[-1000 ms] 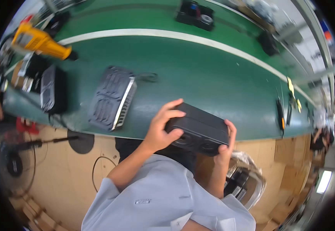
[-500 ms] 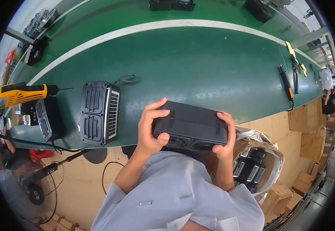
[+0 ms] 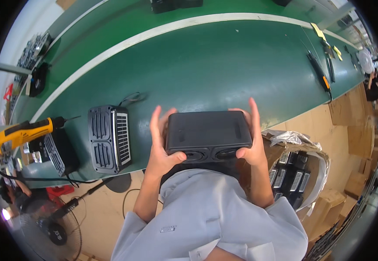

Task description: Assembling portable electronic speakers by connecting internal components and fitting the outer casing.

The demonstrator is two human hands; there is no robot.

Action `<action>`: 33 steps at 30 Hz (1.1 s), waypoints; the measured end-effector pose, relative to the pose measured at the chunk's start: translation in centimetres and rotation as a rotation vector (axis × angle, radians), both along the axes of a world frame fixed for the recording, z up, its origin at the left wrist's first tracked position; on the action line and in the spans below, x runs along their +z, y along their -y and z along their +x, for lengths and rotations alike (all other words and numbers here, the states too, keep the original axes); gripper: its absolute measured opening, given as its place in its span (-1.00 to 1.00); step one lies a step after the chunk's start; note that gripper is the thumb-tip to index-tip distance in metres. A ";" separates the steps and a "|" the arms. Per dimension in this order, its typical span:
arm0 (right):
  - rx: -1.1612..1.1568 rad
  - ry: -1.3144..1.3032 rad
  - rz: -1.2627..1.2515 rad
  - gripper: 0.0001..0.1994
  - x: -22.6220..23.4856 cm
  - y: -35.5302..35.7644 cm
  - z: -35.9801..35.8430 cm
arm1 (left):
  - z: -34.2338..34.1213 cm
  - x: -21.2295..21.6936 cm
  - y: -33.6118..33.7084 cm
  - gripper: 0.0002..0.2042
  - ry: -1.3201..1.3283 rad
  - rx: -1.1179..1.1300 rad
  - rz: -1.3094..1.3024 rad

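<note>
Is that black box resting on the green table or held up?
Held up: left hand and right hand grip the black box by its ends.

Brown cardboard boxes are stacked on the floor past the right end of the green table, some flattened. Small yellow labels lie on the table's far right part. A small white rectangular label sits on the person's grey shirt.

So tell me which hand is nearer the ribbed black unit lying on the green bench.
Left. The left hand grips the held black box beside the ribbed black unit; the right hand is on the box's far end.
</note>
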State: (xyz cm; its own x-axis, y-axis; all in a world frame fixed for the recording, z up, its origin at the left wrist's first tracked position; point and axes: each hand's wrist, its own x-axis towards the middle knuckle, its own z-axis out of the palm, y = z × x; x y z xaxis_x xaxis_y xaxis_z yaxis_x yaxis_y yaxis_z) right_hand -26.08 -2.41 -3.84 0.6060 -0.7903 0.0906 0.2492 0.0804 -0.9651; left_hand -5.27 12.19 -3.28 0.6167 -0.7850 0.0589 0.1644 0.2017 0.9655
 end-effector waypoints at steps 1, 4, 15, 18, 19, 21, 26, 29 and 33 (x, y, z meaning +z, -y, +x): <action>-0.025 0.009 0.000 0.35 0.0 0.1 -0.1 | 0.4 0.3 -0.1 0.17 0.019 -0.111 0.070; 0.063 -0.079 0.039 0.24 -0.3 0.1 -0.4 | 1.1 -0.1 -0.2 0.15 0.031 -0.241 0.140; 0.329 -0.338 -0.313 0.01 7.5 4.6 2.6 | 4.9 8.4 1.2 0.13 0.860 -0.644 0.536; 0.423 -0.480 -0.604 0.01 10.1 4.9 4.7 | 3.6 8.9 2.1 0.13 1.204 -0.597 0.424; 0.429 -0.432 -0.712 0.01 10.4 5.1 5.4 | 3.3 8.8 2.2 0.16 0.944 -0.545 0.539; 0.351 -0.337 -0.639 0.00 10.1 5.3 7.0 | 3.0 8.0 2.5 0.11 0.808 -0.349 0.471; 0.014 0.215 -0.079 0.15 5.8 1.5 11.2 | 3.8 5.3 2.2 -0.06 -0.038 -0.120 0.042; 0.351 0.213 0.080 0.21 4.3 -0.3 12.2 | 4.8 4.6 0.2 -0.10 -0.135 -0.091 0.021; 0.595 -0.108 -0.158 0.15 5.7 0.1 11.1 | 5.7 3.5 -2.2 -0.11 -0.117 -0.152 -0.018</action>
State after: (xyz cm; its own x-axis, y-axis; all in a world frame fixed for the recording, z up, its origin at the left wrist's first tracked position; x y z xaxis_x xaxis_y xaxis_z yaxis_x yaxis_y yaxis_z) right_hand -14.94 -2.48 1.90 0.9506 -0.2966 0.0920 0.1056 0.0300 -0.9940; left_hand 0.43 14.35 0.22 0.4948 -0.8689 0.0088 0.3054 0.1833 0.9344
